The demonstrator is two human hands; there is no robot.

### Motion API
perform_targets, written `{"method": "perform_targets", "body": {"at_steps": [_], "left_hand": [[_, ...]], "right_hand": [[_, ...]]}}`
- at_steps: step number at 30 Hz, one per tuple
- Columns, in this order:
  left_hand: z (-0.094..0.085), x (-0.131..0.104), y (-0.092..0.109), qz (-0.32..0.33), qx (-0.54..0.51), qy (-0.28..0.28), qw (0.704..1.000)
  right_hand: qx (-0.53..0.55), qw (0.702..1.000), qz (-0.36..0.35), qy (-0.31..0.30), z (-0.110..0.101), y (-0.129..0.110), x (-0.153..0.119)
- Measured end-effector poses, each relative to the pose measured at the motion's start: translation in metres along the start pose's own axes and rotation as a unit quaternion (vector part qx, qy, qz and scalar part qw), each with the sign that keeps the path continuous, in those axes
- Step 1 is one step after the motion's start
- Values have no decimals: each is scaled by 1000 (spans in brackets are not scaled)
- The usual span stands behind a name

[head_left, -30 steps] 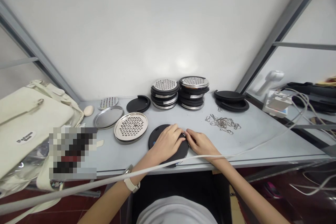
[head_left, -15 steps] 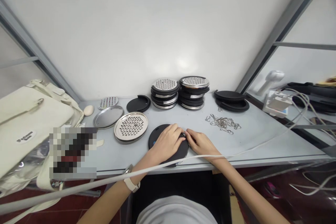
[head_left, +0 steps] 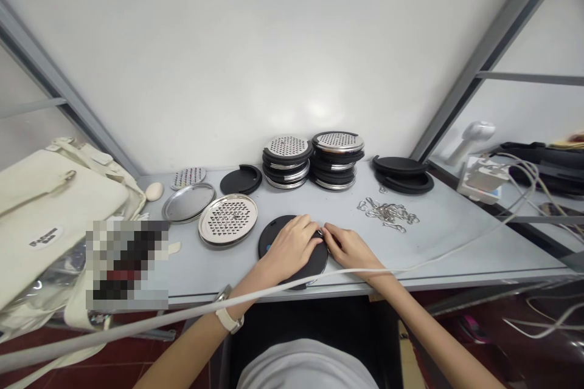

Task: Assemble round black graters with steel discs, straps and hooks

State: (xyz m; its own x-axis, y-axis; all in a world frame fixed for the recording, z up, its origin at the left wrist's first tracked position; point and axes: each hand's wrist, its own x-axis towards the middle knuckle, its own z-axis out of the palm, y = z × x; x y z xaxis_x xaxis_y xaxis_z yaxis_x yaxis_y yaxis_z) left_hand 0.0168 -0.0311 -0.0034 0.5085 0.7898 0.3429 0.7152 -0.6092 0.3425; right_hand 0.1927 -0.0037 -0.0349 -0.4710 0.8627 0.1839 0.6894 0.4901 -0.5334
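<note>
Evidently round, with no long axis, the black disc (head_left: 272,232) lay flat near the front edge of the table (head_left: 447,243), directly beneath the left hand (head_left: 292,246) and just left of the right hand (head_left: 349,247); the left was thus the nearer, covering its middle, while the right met only its far right rim. Matte black, the disc showed a small slot, a blue mark partly hidden and a bright metal edge. At that rim the right thumb and forefinger pinched a small metal piece (head_left: 320,233), mostly hidden; whether the left fingertips gripped it too, I couldn't tell. Beyond lay a perforated metal plate (head_left: 228,219) leftward and loose metal hooks (head_left: 387,213) rightward.
</note>
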Motion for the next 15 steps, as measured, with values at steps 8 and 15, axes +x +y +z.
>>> {"method": "perform_targets", "body": {"at_steps": [8,15], "left_hand": [[-2,0,1,-1,2,-4,1000],[-4,0,2,-3,2,-7,1000]], "right_hand": [[13,1000,2,2,-1,-1,1],[23,1000,5,5,0,1,0]]}}
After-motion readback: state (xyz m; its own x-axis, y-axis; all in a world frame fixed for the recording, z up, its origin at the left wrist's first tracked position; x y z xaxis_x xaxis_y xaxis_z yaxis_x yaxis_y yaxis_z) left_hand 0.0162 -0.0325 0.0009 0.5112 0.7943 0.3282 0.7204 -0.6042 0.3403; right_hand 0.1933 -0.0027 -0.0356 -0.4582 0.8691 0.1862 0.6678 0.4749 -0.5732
